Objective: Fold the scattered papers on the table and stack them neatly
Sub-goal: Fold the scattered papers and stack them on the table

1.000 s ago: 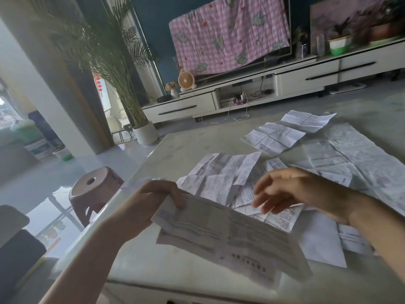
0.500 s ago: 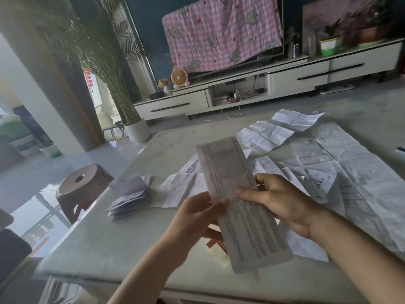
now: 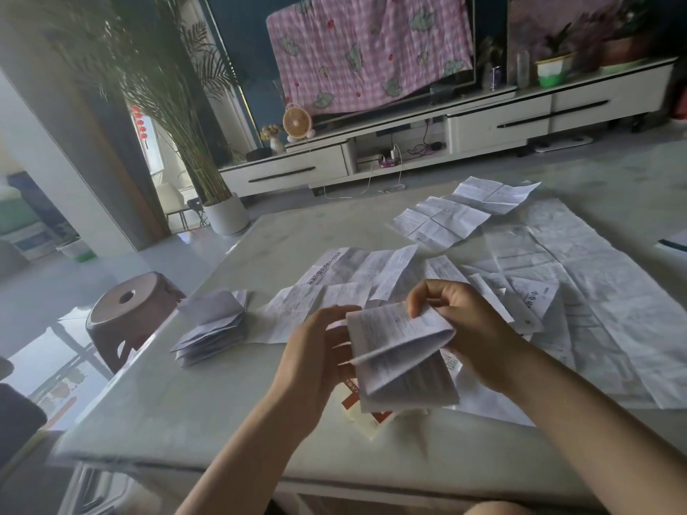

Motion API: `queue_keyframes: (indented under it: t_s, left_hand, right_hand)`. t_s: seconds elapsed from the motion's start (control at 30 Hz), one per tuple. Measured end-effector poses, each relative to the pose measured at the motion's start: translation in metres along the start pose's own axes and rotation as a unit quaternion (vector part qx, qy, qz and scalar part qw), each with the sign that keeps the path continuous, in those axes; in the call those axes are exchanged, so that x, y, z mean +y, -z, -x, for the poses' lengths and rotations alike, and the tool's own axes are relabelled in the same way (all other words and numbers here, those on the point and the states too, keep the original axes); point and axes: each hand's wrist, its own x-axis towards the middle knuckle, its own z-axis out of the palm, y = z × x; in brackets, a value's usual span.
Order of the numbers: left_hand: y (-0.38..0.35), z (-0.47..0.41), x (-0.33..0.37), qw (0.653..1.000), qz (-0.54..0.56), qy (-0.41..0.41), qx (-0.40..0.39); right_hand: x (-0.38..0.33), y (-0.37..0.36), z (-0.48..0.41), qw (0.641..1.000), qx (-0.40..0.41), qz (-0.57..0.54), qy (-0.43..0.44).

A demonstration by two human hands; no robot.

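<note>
Both hands [image 3: 394, 340] grip a half-folded paper [image 3: 399, 356] between them above the table [image 3: 186, 395].

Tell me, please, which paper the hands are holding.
The printed sheet bent double between the left hand and right hand; every other paper lies on the table, loose or in the folded stack.

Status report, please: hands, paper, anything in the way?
Left hand, right hand both grip half-folded paper above table. Folded stack at left. Loose sheets unfolded behind, nothing blocking.

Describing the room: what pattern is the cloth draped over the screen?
The draped cloth is pink-and-white checked, with small motifs; head view.
</note>
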Motion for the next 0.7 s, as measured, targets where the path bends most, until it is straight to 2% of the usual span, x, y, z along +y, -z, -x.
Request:
queue_keyframes:
  t_s: [0.17, 0.23, 0.3, 0.4, 0.47, 0.6, 0.7]
  left_hand:
    - [-0.004, 0.010, -0.006, 0.990, 0.021, 0.052, -0.133]
    - [-0.005, 0.011, -0.008, 0.987, 0.011, 0.054, -0.148]
    - [-0.005, 0.009, -0.009, 0.989, -0.002, 0.041, -0.139]
    - [-0.003, 0.005, -0.010, 0.995, -0.021, -0.022, -0.094]
    - [-0.004, 0.002, -0.012, 0.993, -0.049, -0.091, -0.062]
    - [-0.006, -0.001, -0.014, 0.975, -0.101, -0.198, 0.014]
    - [-0.006, -0.002, -0.012, 0.967, -0.108, -0.226, 0.056]
  right_hand:
    - [0.007, -0.013, -0.004, 0.974, 0.117, 0.073, 0.179]
    - [0.009, -0.016, -0.004, 0.963, 0.133, 0.103, 0.210]
    - [0.010, -0.014, -0.005, 0.970, 0.132, 0.094, 0.179]
    - [0.008, -0.012, -0.007, 0.996, 0.071, 0.044, 0.026]
    - [0.005, -0.015, -0.004, 0.999, 0.019, 0.027, -0.030]
    - [-0.004, -0.020, 0.007, 0.999, -0.028, -0.014, -0.029]
    - [-0.002, -0.021, 0.008, 0.996, -0.014, 0.085, 0.025]
